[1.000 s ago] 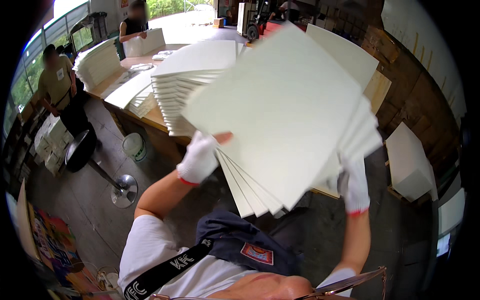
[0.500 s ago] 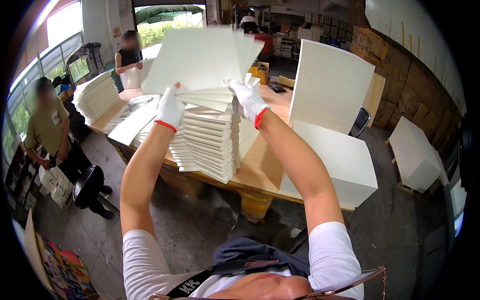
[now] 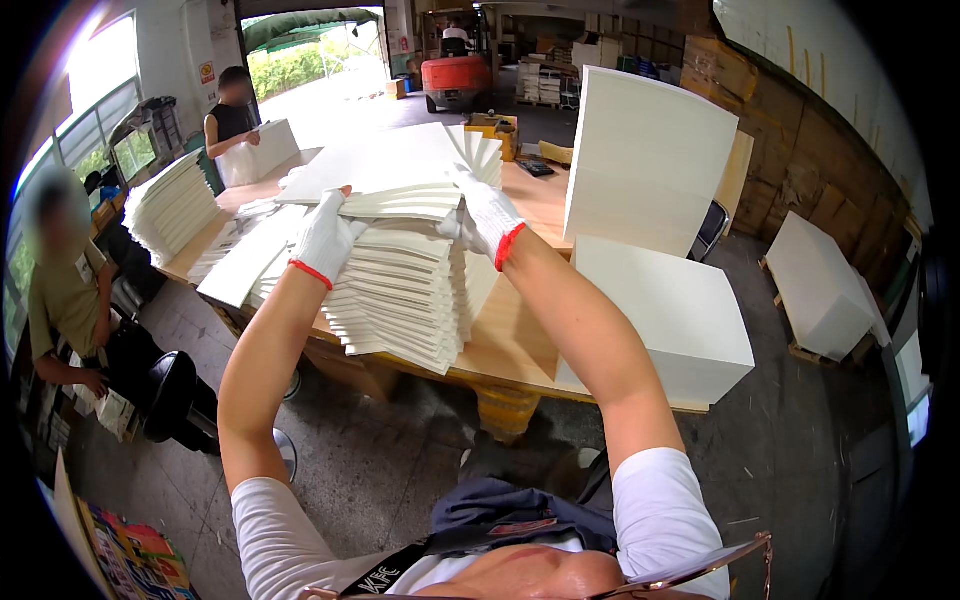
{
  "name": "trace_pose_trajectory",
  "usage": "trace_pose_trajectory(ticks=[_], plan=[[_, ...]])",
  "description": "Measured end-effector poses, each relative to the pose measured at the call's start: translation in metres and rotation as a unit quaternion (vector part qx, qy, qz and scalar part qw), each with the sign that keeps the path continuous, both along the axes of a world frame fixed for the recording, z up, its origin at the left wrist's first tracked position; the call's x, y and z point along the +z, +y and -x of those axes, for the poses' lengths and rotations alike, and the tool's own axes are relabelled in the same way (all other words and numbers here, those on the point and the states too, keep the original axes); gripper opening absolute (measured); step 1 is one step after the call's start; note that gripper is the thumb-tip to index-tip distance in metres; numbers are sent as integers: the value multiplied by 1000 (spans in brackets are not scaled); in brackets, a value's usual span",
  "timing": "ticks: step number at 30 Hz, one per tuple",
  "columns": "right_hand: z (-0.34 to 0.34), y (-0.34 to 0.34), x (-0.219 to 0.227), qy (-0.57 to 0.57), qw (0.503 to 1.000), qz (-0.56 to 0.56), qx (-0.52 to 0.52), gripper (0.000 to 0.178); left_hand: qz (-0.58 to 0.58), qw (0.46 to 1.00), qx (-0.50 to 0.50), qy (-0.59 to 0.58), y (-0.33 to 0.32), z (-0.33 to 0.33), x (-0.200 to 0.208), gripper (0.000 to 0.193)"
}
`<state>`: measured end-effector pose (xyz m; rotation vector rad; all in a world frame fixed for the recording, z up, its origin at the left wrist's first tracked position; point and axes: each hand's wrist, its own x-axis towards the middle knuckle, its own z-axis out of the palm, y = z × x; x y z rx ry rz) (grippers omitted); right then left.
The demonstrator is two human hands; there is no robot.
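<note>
In white knit gloves with red cuffs, my left hand (image 3: 326, 238) and my right hand (image 3: 486, 214) hold the near side of a sheaf of large white paper sheets (image 3: 385, 160). The left thumb lies over the sheaf's near left corner; the left fingers are partly hidden beneath it. My right hand grips the near right corner, where several sheets are fanned out. Directly below rises a tall stack of white paper (image 3: 395, 290), its layers staggered at the edges. The sheaf lies low over this stack's top.
The stack stands on a wooden table (image 3: 515, 325). To the right are a big white block of sheets (image 3: 655, 300) and an upright white pile (image 3: 645, 160). Another paper stack (image 3: 172, 212) sits far left. Two people stand at left; a red forklift (image 3: 455, 80) is behind.
The sheaf has come down from a raised, tilted position to lie flatter over the stack, both hands still on it. The view has shifted, showing more of the forklift.
</note>
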<state>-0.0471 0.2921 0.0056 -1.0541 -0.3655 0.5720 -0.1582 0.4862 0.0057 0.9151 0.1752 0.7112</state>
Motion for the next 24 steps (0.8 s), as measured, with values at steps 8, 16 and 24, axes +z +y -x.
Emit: trace_pose_trajectory(ticks=[8,16,24], plan=[[11,-22,-12,42,991,-79,100,48,68,997,-29,-30,8,4,1,32],[95,-242,-102,-104,892,260,353,47,127,958,-86,-243,-69,76,-83,50],[106,-425,-128,-74,927,364,43,37,-445,859,-248,-46,-261,49,-130,44]])
